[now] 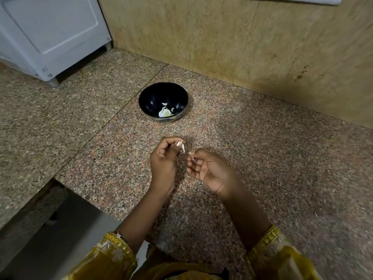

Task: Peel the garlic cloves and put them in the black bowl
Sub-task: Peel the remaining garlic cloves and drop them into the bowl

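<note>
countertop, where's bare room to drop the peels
Bare countertop left of the black bowl up to the white appliance, and right of it up to the wall. Crowded only where the left hand and right hand meet.

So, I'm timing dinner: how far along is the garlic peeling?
Done: a few pale garlic pieces lie in the black bowl. In hand: the left hand pinches a garlic clove, the right hand pinches a scrap of skin beside it. Left: finish this clove and drop it in the bowl.
</note>
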